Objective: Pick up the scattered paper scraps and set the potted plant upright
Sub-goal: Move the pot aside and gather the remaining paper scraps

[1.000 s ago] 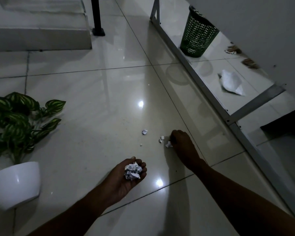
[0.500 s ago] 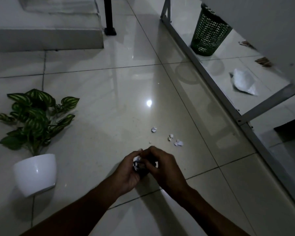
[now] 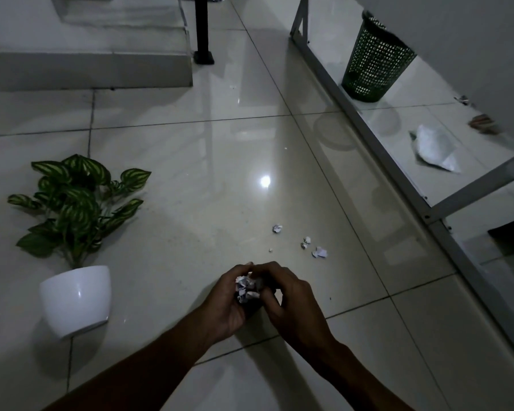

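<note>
Back from its reach toward the floor, the right hand [image 3: 291, 304] meets the left hand [image 3: 229, 304], both clasping the paper wad [image 3: 247, 289], while scraps [image 3: 319, 252] remain and the potted plant [image 3: 76, 298] lies tipped.

Both bare hands meet low over the glossy pale floor tiles [image 3: 190, 161]. The left hand [image 3: 224, 304] cups a crumpled white paper wad [image 3: 246, 287], and the right hand [image 3: 291, 301] presses its fingers on it. Just beyond the grip lie small white paper scraps [image 3: 319, 252]. Far left of it, a striped-leaf plant in a white round pot [image 3: 76, 298] leans tilted.
</note>
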